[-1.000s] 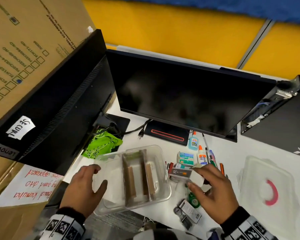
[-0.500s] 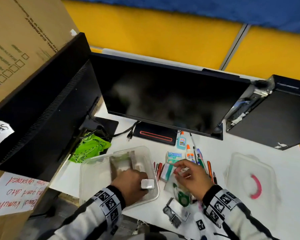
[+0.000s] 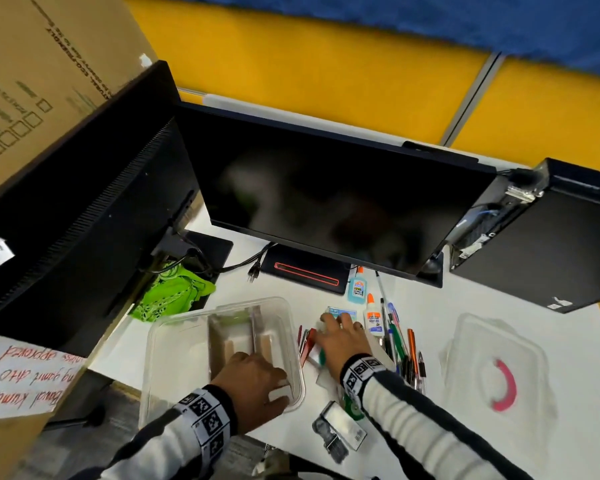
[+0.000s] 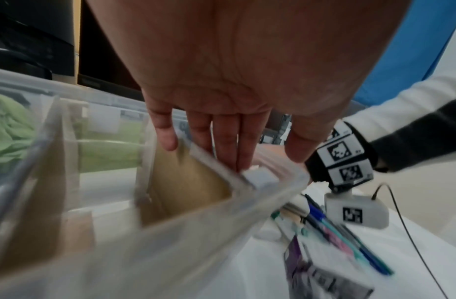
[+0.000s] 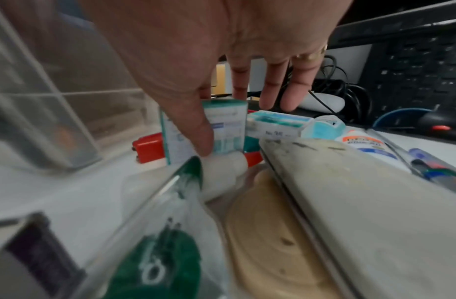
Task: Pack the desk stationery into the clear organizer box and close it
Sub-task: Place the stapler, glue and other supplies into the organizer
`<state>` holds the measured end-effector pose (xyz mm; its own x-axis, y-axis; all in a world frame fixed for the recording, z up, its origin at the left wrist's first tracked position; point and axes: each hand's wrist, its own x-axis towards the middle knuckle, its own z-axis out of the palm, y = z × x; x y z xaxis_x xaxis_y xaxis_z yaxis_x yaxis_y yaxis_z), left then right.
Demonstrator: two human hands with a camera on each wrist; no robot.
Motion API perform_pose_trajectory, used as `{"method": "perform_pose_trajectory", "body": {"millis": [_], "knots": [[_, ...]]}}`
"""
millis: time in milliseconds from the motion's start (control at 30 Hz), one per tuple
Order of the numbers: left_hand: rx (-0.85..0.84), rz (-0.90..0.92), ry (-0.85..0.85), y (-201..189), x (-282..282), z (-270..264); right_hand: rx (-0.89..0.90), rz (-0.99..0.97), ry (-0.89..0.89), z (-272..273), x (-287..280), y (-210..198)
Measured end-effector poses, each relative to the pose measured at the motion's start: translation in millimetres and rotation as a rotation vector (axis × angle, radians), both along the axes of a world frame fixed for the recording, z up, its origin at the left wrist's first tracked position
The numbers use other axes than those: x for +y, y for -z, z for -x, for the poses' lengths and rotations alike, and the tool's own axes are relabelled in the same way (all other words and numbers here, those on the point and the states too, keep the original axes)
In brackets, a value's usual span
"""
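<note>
Down on the white tabletop [image 3: 430, 306], the clear organizer box [image 3: 174, 344] stands open near the front edge, with brown dividers inside it. The left hand [image 3: 253, 386] reaches into the box's right compartment; its fingers [image 4: 229, 145] are nearly straight, their tips touching a small white eraser [image 4: 257, 177] that sits in the near right corner. That grip looks released rather than clenched, though the wrist view is blurred.

Just right of the box, the right hand [image 3: 340, 337] is lowered over the loose stationery. In the right wrist view its thumb and forefinger pinch a small teal-and-white staples box [image 5: 229, 125], stood on end; the other fingers hang straight. A second staples box [image 5: 278, 124] lies beside it, near a red stapler [image 5: 150, 147].

Two glue bottles [image 3: 373, 317] and a spread of pens [image 3: 402, 344] lie to the right. Further right, well apart from the box, rests the clear lid [image 3: 492, 372] with its pink handle.
</note>
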<state>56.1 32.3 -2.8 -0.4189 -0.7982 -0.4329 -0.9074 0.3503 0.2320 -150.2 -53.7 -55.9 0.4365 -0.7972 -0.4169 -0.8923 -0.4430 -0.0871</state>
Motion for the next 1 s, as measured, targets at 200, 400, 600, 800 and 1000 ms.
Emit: {"method": "perform_pose_trajectory", "body": {"millis": [200,400,600,800,1000], "knots": [[0.296,0.093,-0.175,-23.3,-24.8,7.9,-0.343,0.013,0.216,26.6,-2.7,-35.2],[0.470,0.159,-0.215,-35.8,-49.4,23.9,-0.891,-0.086,0.239,25.9,11.5,-92.0],[0.351,0.194,-0.380,-41.6,-42.7,-7.4,-0.768,-0.193,0.471,47.6,-17.6,-51.3],[0.337,0.072,-0.540,-17.6,-26.6,-29.4,-0.117,-0.090,0.405,51.1,-54.7,11.7],[0.038,-0.017,-0.411,6.5,-31.6,1.9,-0.031,0.011,0.364,31.7,-55.5,27.3]]}}
